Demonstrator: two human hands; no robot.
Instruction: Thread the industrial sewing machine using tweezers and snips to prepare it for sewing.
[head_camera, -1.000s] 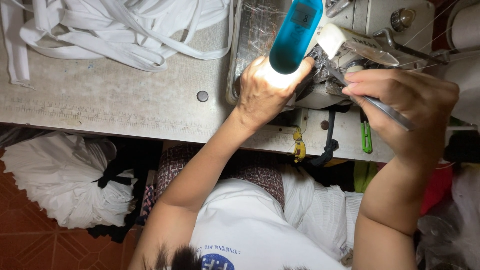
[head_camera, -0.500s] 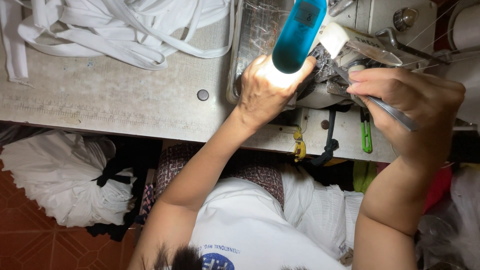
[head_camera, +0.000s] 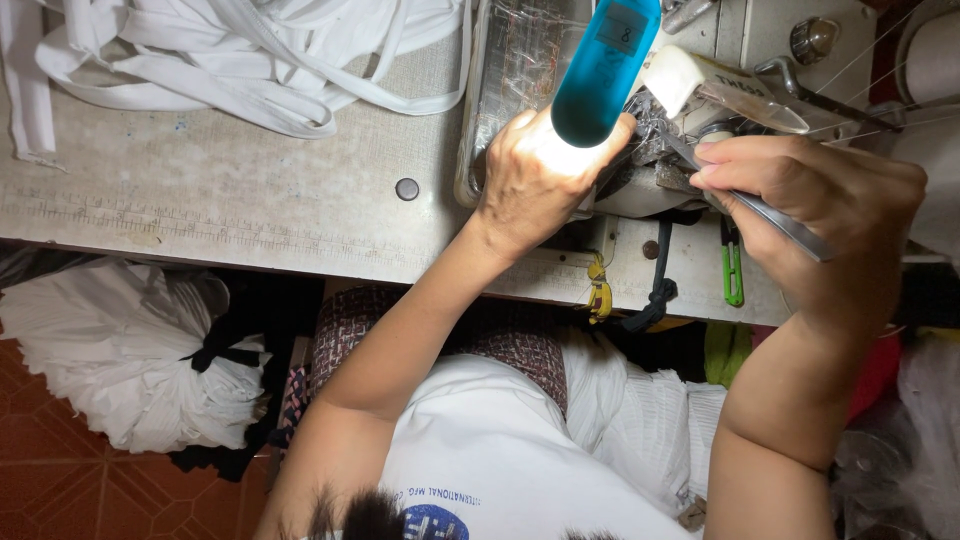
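My left hand (head_camera: 540, 180) rests on the sewing machine bed beside the needle area, brightly lit by a blue lamp (head_camera: 605, 65) that hangs just above it. My right hand (head_camera: 810, 200) pinches slim metal tweezers (head_camera: 775, 215), their tips pointing left into the machine's dark working area (head_camera: 650, 150). The white machine head (head_camera: 730, 85) sits right behind both hands. What lies under the tweezer tips is hidden.
A heap of white fabric strips (head_camera: 230, 50) lies on the grey table (head_camera: 200, 190) at the far left. A tied white cloth bundle (head_camera: 120, 350) sits on the floor below. Small green snips (head_camera: 733, 270) hang at the table's front edge.
Both hands have stayed at the machine; the right hand with the tweezers has shifted slightly.
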